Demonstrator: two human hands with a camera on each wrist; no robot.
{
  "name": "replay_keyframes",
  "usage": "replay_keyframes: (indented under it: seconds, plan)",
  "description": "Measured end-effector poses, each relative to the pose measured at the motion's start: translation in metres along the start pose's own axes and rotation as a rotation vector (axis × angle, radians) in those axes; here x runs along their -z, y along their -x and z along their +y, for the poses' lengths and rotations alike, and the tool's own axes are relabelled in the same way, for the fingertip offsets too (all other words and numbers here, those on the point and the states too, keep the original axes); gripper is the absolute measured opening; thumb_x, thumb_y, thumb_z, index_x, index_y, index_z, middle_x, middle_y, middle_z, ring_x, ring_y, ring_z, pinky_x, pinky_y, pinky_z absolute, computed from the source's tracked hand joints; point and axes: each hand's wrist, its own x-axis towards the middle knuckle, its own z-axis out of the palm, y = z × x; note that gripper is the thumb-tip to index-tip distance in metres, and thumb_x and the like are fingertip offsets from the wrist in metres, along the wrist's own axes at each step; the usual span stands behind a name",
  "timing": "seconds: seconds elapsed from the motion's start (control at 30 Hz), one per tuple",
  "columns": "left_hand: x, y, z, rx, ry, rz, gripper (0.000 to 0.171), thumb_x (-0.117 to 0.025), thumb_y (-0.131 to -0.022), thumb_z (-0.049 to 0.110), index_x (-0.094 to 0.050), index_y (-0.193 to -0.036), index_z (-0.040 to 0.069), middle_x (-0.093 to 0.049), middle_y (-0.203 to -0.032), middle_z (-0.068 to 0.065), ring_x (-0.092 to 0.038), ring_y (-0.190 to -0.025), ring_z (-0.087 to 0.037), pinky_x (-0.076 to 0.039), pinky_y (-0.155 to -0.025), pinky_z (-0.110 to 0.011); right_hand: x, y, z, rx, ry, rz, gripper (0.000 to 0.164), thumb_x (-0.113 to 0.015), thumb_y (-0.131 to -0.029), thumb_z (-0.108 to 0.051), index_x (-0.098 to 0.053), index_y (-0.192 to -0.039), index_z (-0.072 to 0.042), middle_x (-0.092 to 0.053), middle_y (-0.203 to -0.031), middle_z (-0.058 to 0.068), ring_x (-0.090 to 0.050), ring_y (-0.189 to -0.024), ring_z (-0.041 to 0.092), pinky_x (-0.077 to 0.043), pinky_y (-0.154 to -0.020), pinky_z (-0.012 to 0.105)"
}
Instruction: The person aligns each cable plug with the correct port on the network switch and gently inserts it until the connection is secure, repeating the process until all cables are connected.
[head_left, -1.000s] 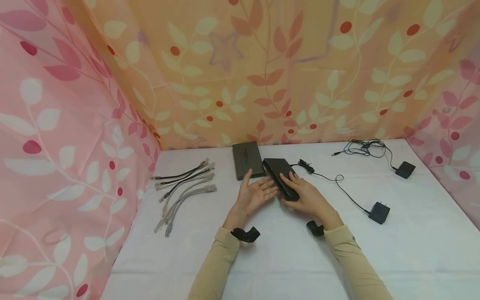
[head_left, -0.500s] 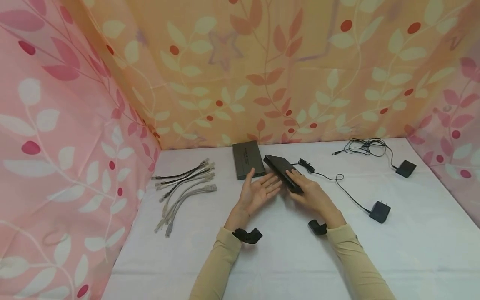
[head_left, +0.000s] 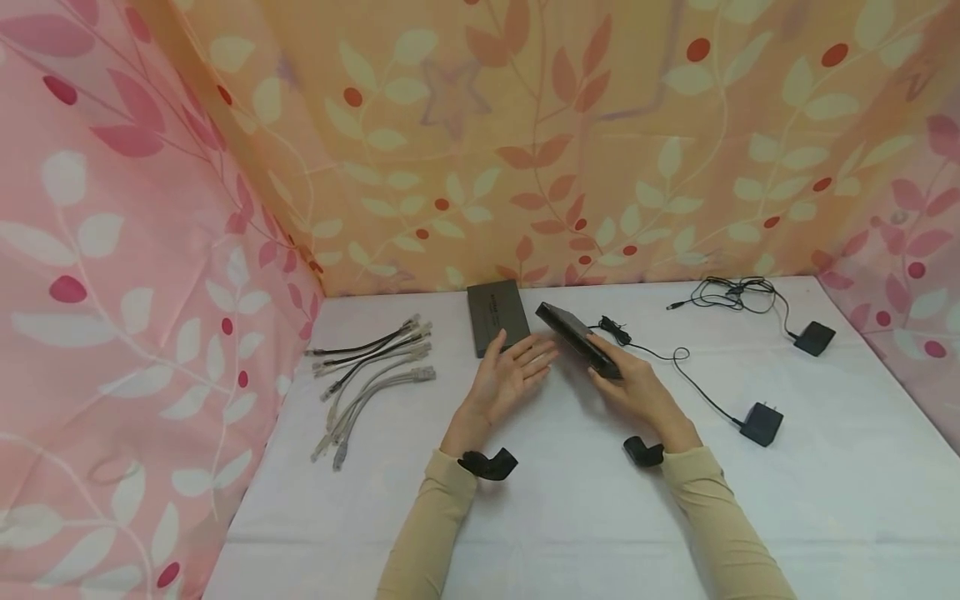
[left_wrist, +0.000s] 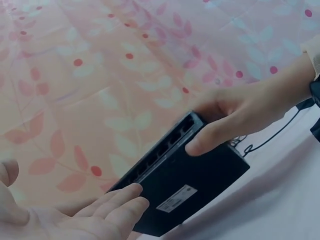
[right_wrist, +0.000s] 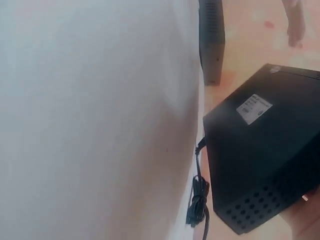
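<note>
My right hand grips a black network switch by its near end, tilted and lifted off the table. The left wrist view shows the thumb on the underside, a white label and a row of ports along one edge. A thin black cord runs to the switch's rear side. Vent holes on its end show in the right wrist view. My left hand is palm up with fingers extended, just left of the switch; the head view shows a gap between them.
Behind the left hand lies a dark grey box with printed lettering. Several short network cables lie at the left. A power adapter ends the switch's cord; another adapter with coiled cord lies farther back. Patterned cloth hangs behind.
The switch in my right hand has tipped up more steeply and moved slightly right, away from the left hand. The left hand stays palm up, with a slight shift left.
</note>
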Motion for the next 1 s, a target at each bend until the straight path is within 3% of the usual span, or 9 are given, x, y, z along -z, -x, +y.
replay_keyframes:
  seconds: [0.23,0.43,0.57,0.8,1.0]
  plan:
    - [0.01,0.008,0.016,-0.044,-0.104,0.002,0.068,-0.019,-0.1,0.049,-0.013,-0.147,0.001,-0.017,-0.152,-0.021,-0.019,-0.139,-0.035,-0.016,-0.113,-0.041,0.01,0.001,0.002,-0.096,-0.041,-0.042,0.058,-0.069,-0.083,-0.013,-0.046,-0.136,-0.017,-0.063,-0.108,0.023,-0.059,-0.08,0.025,-0.048,-0.068,0.043]
    - [0.02,0.019,0.037,-0.119,-0.213,0.06,0.063,-0.017,-0.101,0.044,-0.018,-0.146,0.0,-0.02,-0.15,-0.024,-0.026,-0.137,-0.035,-0.017,-0.113,-0.044,0.015,0.002,0.008,-0.135,-0.077,-0.033,0.055,-0.069,-0.083,-0.015,-0.049,-0.134,-0.019,-0.059,-0.121,0.02,-0.06,-0.098,0.031,-0.048,-0.08,0.048]
    - [0.026,0.028,0.051,-0.16,-0.259,0.113,0.058,-0.014,-0.102,0.039,-0.024,-0.145,0.001,-0.021,-0.149,-0.025,-0.027,-0.136,-0.037,-0.016,-0.112,-0.048,0.017,0.003,0.011,-0.163,-0.084,-0.025,0.053,-0.069,-0.084,-0.018,-0.05,-0.133,-0.019,-0.059,-0.121,0.022,-0.061,-0.101,0.036,-0.048,-0.083,0.051]
    - [0.042,0.05,0.075,-0.166,-0.496,0.325,0.051,-0.027,-0.102,0.037,-0.035,-0.142,0.006,-0.039,-0.144,-0.014,-0.038,-0.131,-0.033,-0.022,-0.111,-0.046,0.02,0.004,0.013,-0.179,-0.116,0.001,0.055,-0.071,-0.083,-0.018,-0.051,-0.134,-0.022,-0.058,-0.122,0.022,-0.061,-0.103,0.037,-0.047,-0.085,0.051]
    - [0.051,0.066,0.087,-0.178,-0.661,0.501,0.051,-0.04,-0.098,0.043,-0.045,-0.137,0.01,-0.048,-0.138,-0.013,-0.048,-0.124,-0.029,-0.03,-0.107,-0.046,0.022,0.006,0.016,-0.205,-0.135,0.004,0.056,-0.071,-0.083,-0.018,-0.051,-0.134,-0.023,-0.057,-0.125,0.018,-0.061,-0.105,0.034,-0.047,-0.085,0.049]
